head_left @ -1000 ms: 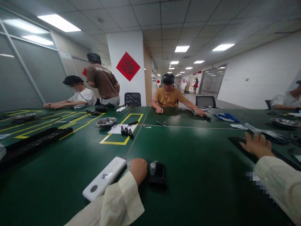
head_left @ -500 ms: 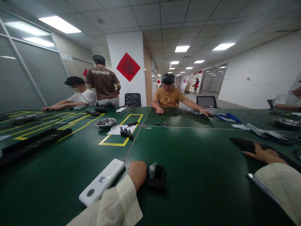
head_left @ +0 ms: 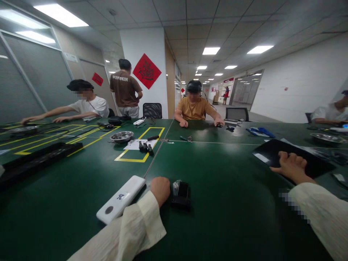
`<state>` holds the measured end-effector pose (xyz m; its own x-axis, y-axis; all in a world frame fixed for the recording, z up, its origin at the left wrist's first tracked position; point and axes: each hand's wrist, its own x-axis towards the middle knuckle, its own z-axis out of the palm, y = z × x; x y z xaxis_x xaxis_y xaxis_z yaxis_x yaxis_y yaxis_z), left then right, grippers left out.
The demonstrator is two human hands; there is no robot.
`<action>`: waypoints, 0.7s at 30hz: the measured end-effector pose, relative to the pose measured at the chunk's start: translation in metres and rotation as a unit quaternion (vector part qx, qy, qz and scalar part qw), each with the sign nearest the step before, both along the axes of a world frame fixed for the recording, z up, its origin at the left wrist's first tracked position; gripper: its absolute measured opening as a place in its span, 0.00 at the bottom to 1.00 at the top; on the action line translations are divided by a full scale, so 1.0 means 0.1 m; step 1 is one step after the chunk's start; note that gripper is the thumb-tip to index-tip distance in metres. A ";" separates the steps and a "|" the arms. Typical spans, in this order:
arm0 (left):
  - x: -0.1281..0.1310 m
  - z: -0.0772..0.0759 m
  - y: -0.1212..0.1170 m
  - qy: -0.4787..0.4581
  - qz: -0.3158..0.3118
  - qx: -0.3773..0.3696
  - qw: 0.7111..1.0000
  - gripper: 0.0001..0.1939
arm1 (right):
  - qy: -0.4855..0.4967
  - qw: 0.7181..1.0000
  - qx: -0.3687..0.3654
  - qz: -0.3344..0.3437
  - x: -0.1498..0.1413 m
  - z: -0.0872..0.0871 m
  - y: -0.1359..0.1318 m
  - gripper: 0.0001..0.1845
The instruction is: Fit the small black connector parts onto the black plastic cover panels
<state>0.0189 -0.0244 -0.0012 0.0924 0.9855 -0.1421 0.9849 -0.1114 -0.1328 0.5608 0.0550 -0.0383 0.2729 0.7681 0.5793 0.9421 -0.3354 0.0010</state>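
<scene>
My left hand (head_left: 160, 191) rests closed on the green table, its knuckles up and its fingertips hidden underneath. Beside it on the left lies a white oblong device (head_left: 121, 200) marked 26. Just to its right is a small black holder-like object (head_left: 182, 195) with a clear plastic wrapper (head_left: 175, 186) against it. At the right, my right hand (head_left: 293, 166) grips the near edge of a glossy black flat panel (head_left: 315, 159), which is tilted up from the table. A white label (head_left: 261, 157) shows on the panel's left corner.
A metal bowl (head_left: 121, 137), black cylindrical parts (head_left: 146, 148) and pliers (head_left: 186, 138) lie farther back. A long black tray (head_left: 40, 163) stands at the left. A co-worker (head_left: 194, 110) sits opposite, with another person (head_left: 89, 107) at the far left. A blue item (head_left: 259, 132) lies at the back right.
My right hand, first spread above the black panel, has closed on its edge and lifted it into a tilt. My left hand has stayed in place. The co-worker opposite drew an arm inward.
</scene>
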 end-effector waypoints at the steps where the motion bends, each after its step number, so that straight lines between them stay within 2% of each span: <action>1: 0.00 0.00 0.00 -0.001 -0.001 0.000 1.000 0.17 | -0.017 0.999 -0.029 0.003 -0.12 0.08 -0.01 0.29; 3: 0.00 0.00 -0.01 -0.002 -0.002 -0.001 1.000 0.17 | -0.034 0.999 -0.040 0.005 -0.39 0.22 -0.02 0.33; 5: -0.01 0.01 -0.01 -0.004 -0.004 -0.002 1.000 0.17 | -0.029 0.999 -0.017 0.028 -0.73 0.34 -0.03 0.36; 9: -0.01 0.01 0.00 -0.006 -0.006 -0.001 1.000 0.17 | 0.026 0.996 0.039 0.072 -1.57 0.48 -0.20 0.38; 12: -0.01 0.01 0.00 -0.008 -0.008 -0.002 1.000 0.17 | 0.045 0.990 0.043 0.127 -2.21 0.49 -0.45 0.36; 15: -0.02 0.00 0.00 -0.010 -0.011 -0.003 1.000 0.18 | 0.014 0.986 0.015 0.165 -2.71 0.46 -0.69 0.37; 18: -0.02 0.00 0.00 -0.009 -0.014 -0.003 1.000 0.18 | 0.019 0.979 -0.004 0.204 -3.01 0.39 -0.81 0.41; 21: -0.03 0.00 0.00 -0.008 -0.014 -0.004 1.000 0.18 | 0.069 0.969 -0.036 0.236 -3.16 0.32 -0.83 0.44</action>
<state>0.0163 -0.0239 -0.0013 0.1224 0.9814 -0.1476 0.9834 -0.1401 -0.1156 0.2445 -0.0275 -0.0067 -0.0476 0.8628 0.5033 0.9834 0.1288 -0.1279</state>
